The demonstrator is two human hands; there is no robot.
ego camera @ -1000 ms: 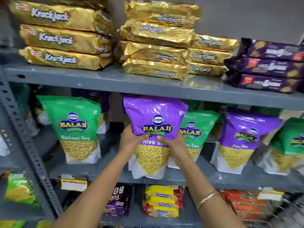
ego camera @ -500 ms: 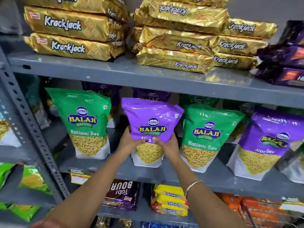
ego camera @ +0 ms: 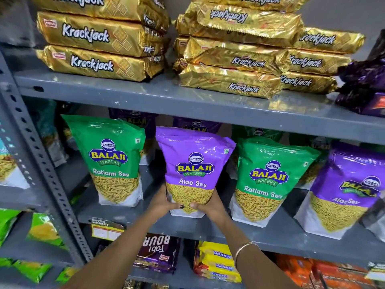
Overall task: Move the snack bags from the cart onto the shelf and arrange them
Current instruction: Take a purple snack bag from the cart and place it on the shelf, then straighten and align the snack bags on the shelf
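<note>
— Where's the purple bag (ego camera: 192,170) just now?

— Standing on the middle shelf (ego camera: 239,232), near its front lip. The left hand (ego camera: 164,203) and right hand (ego camera: 209,206) are both closed round its bottom corners, thumbs across the front, one either side.

— Why so low a grip?

— My guess is it keeps the pouch upright while its flat base is squared on the shelf and the label turned forward. Held by the top, a soft pouch like that would likely sag.

— What's next to the purple bag?

— A green bag (ego camera: 110,161) to its left with a gap between, and another green bag (ego camera: 268,180) just beside its right. Further right of that stands a second purple one (ego camera: 352,188). It looks like an alternating row, so this slot suits it.

— Anything in the way?

— Behind the purple bag more pouches (ego camera: 195,125) stand deeper in, so it likely can't be pushed far back. Above it the upper shelf (ego camera: 166,94) sits close over its top, loaded with gold packs (ego camera: 93,63). I can't see the cart from here.
</note>
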